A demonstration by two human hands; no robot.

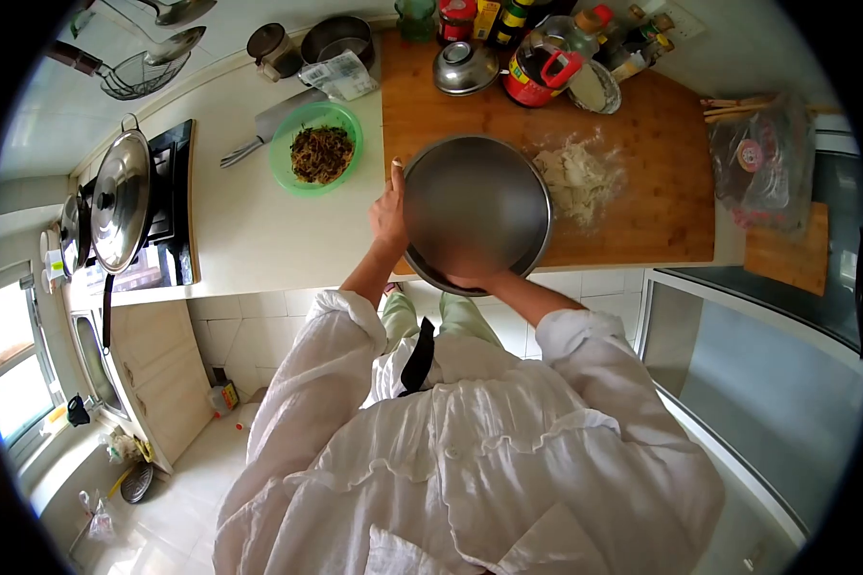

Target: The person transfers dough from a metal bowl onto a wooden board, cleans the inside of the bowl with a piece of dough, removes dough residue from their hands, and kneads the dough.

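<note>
White shirt (451, 450) nearest; left grip (388, 217) holds steel bowl (527, 182) at rim; right grip (472, 272) inside, state unclear.

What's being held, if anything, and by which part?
A wide, round, silver-grey metal bowl, held by the left hand at its rim's left side. The right hand is at the near side; blur hides whether it grips anything.
</note>
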